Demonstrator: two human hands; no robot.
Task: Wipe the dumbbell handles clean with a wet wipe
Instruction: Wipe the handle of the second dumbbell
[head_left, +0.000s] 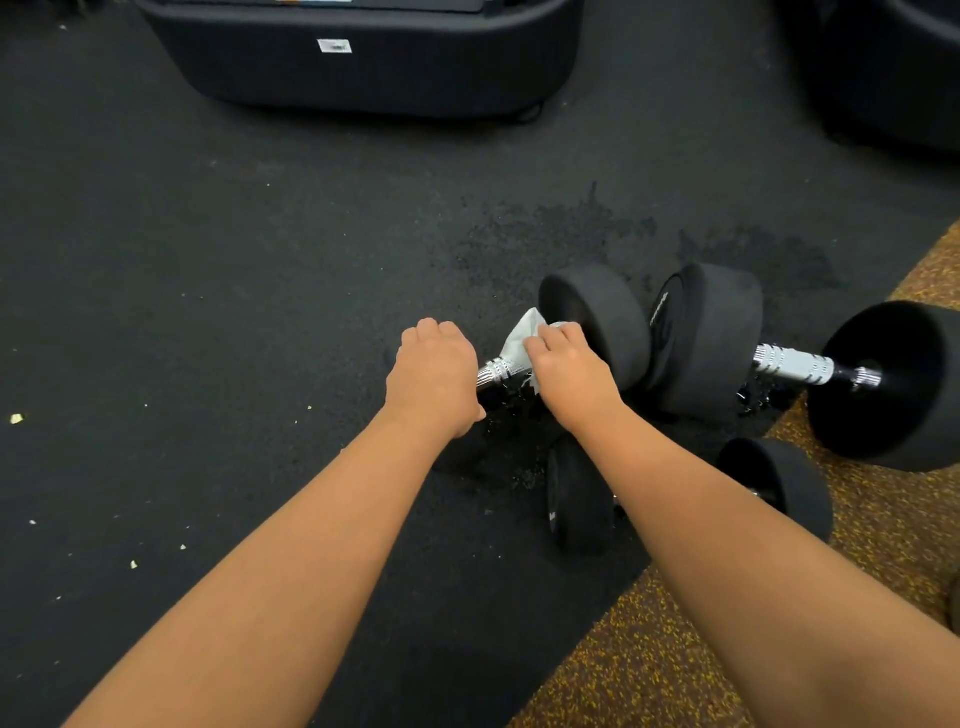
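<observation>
Three dumbbells lie on the black floor (208, 312): the left hand (434, 376) is curled over one end of the nearest dumbbell's handle (498, 370), while the right hand (566, 364), just beside it, pinches a white wet wipe (522, 340) around that handle. A second dumbbell (795, 358) lies just right of the right hand, touching the first's end. A smaller dumbbell (582, 499) sits under the right forearm, partly hidden by it.

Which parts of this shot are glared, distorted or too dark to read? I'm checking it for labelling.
Head view: bright glare on the chrome handle of the right dumbbell; the black weight heads lose detail against the dark floor; wide-angle stretch enlarges the forearms at the bottom; the white wipe reads clearly.
</observation>
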